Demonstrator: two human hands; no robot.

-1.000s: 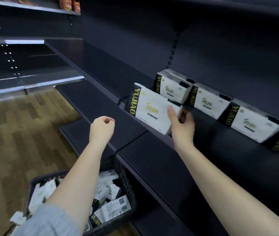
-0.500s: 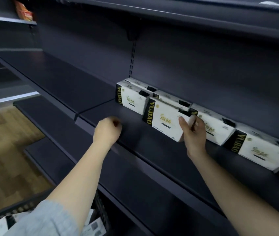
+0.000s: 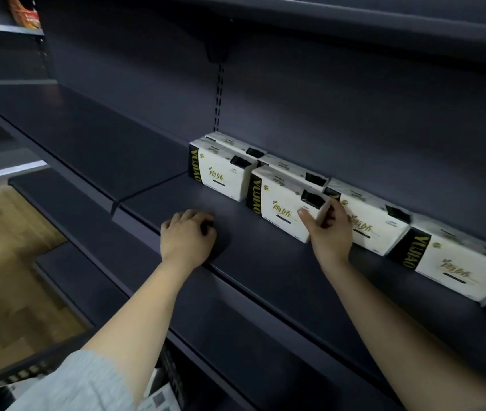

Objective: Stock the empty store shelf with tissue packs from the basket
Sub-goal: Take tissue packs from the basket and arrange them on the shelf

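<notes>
A white tissue pack [image 3: 280, 203] with a black YUJIAO band stands on the dark shelf [image 3: 265, 262], in front of the row. My right hand [image 3: 329, 229] grips its right end, thumb on the front face and fingers curled behind it. Several more matching packs line the shelf's back: one to the left [image 3: 218, 173] and others to the right [image 3: 375, 223]. My left hand [image 3: 186, 235] rests on the shelf near its front edge with curled fingers, holding nothing. The black basket [image 3: 13, 378] shows only its rim at the bottom left, partly hidden by my sleeve.
The shelf section to the left [image 3: 87, 137] holds nothing. Another shelf board [image 3: 354, 22] hangs close overhead. A lower shelf [image 3: 81, 209] juts out below. Wooden floor [image 3: 7, 277] lies at the left. Red snack bags [image 3: 25, 13] sit on a far upper shelf.
My right hand has carried the pack up from above the basket and set it on the shelf in front of the row. My left hand moved forward onto the shelf.
</notes>
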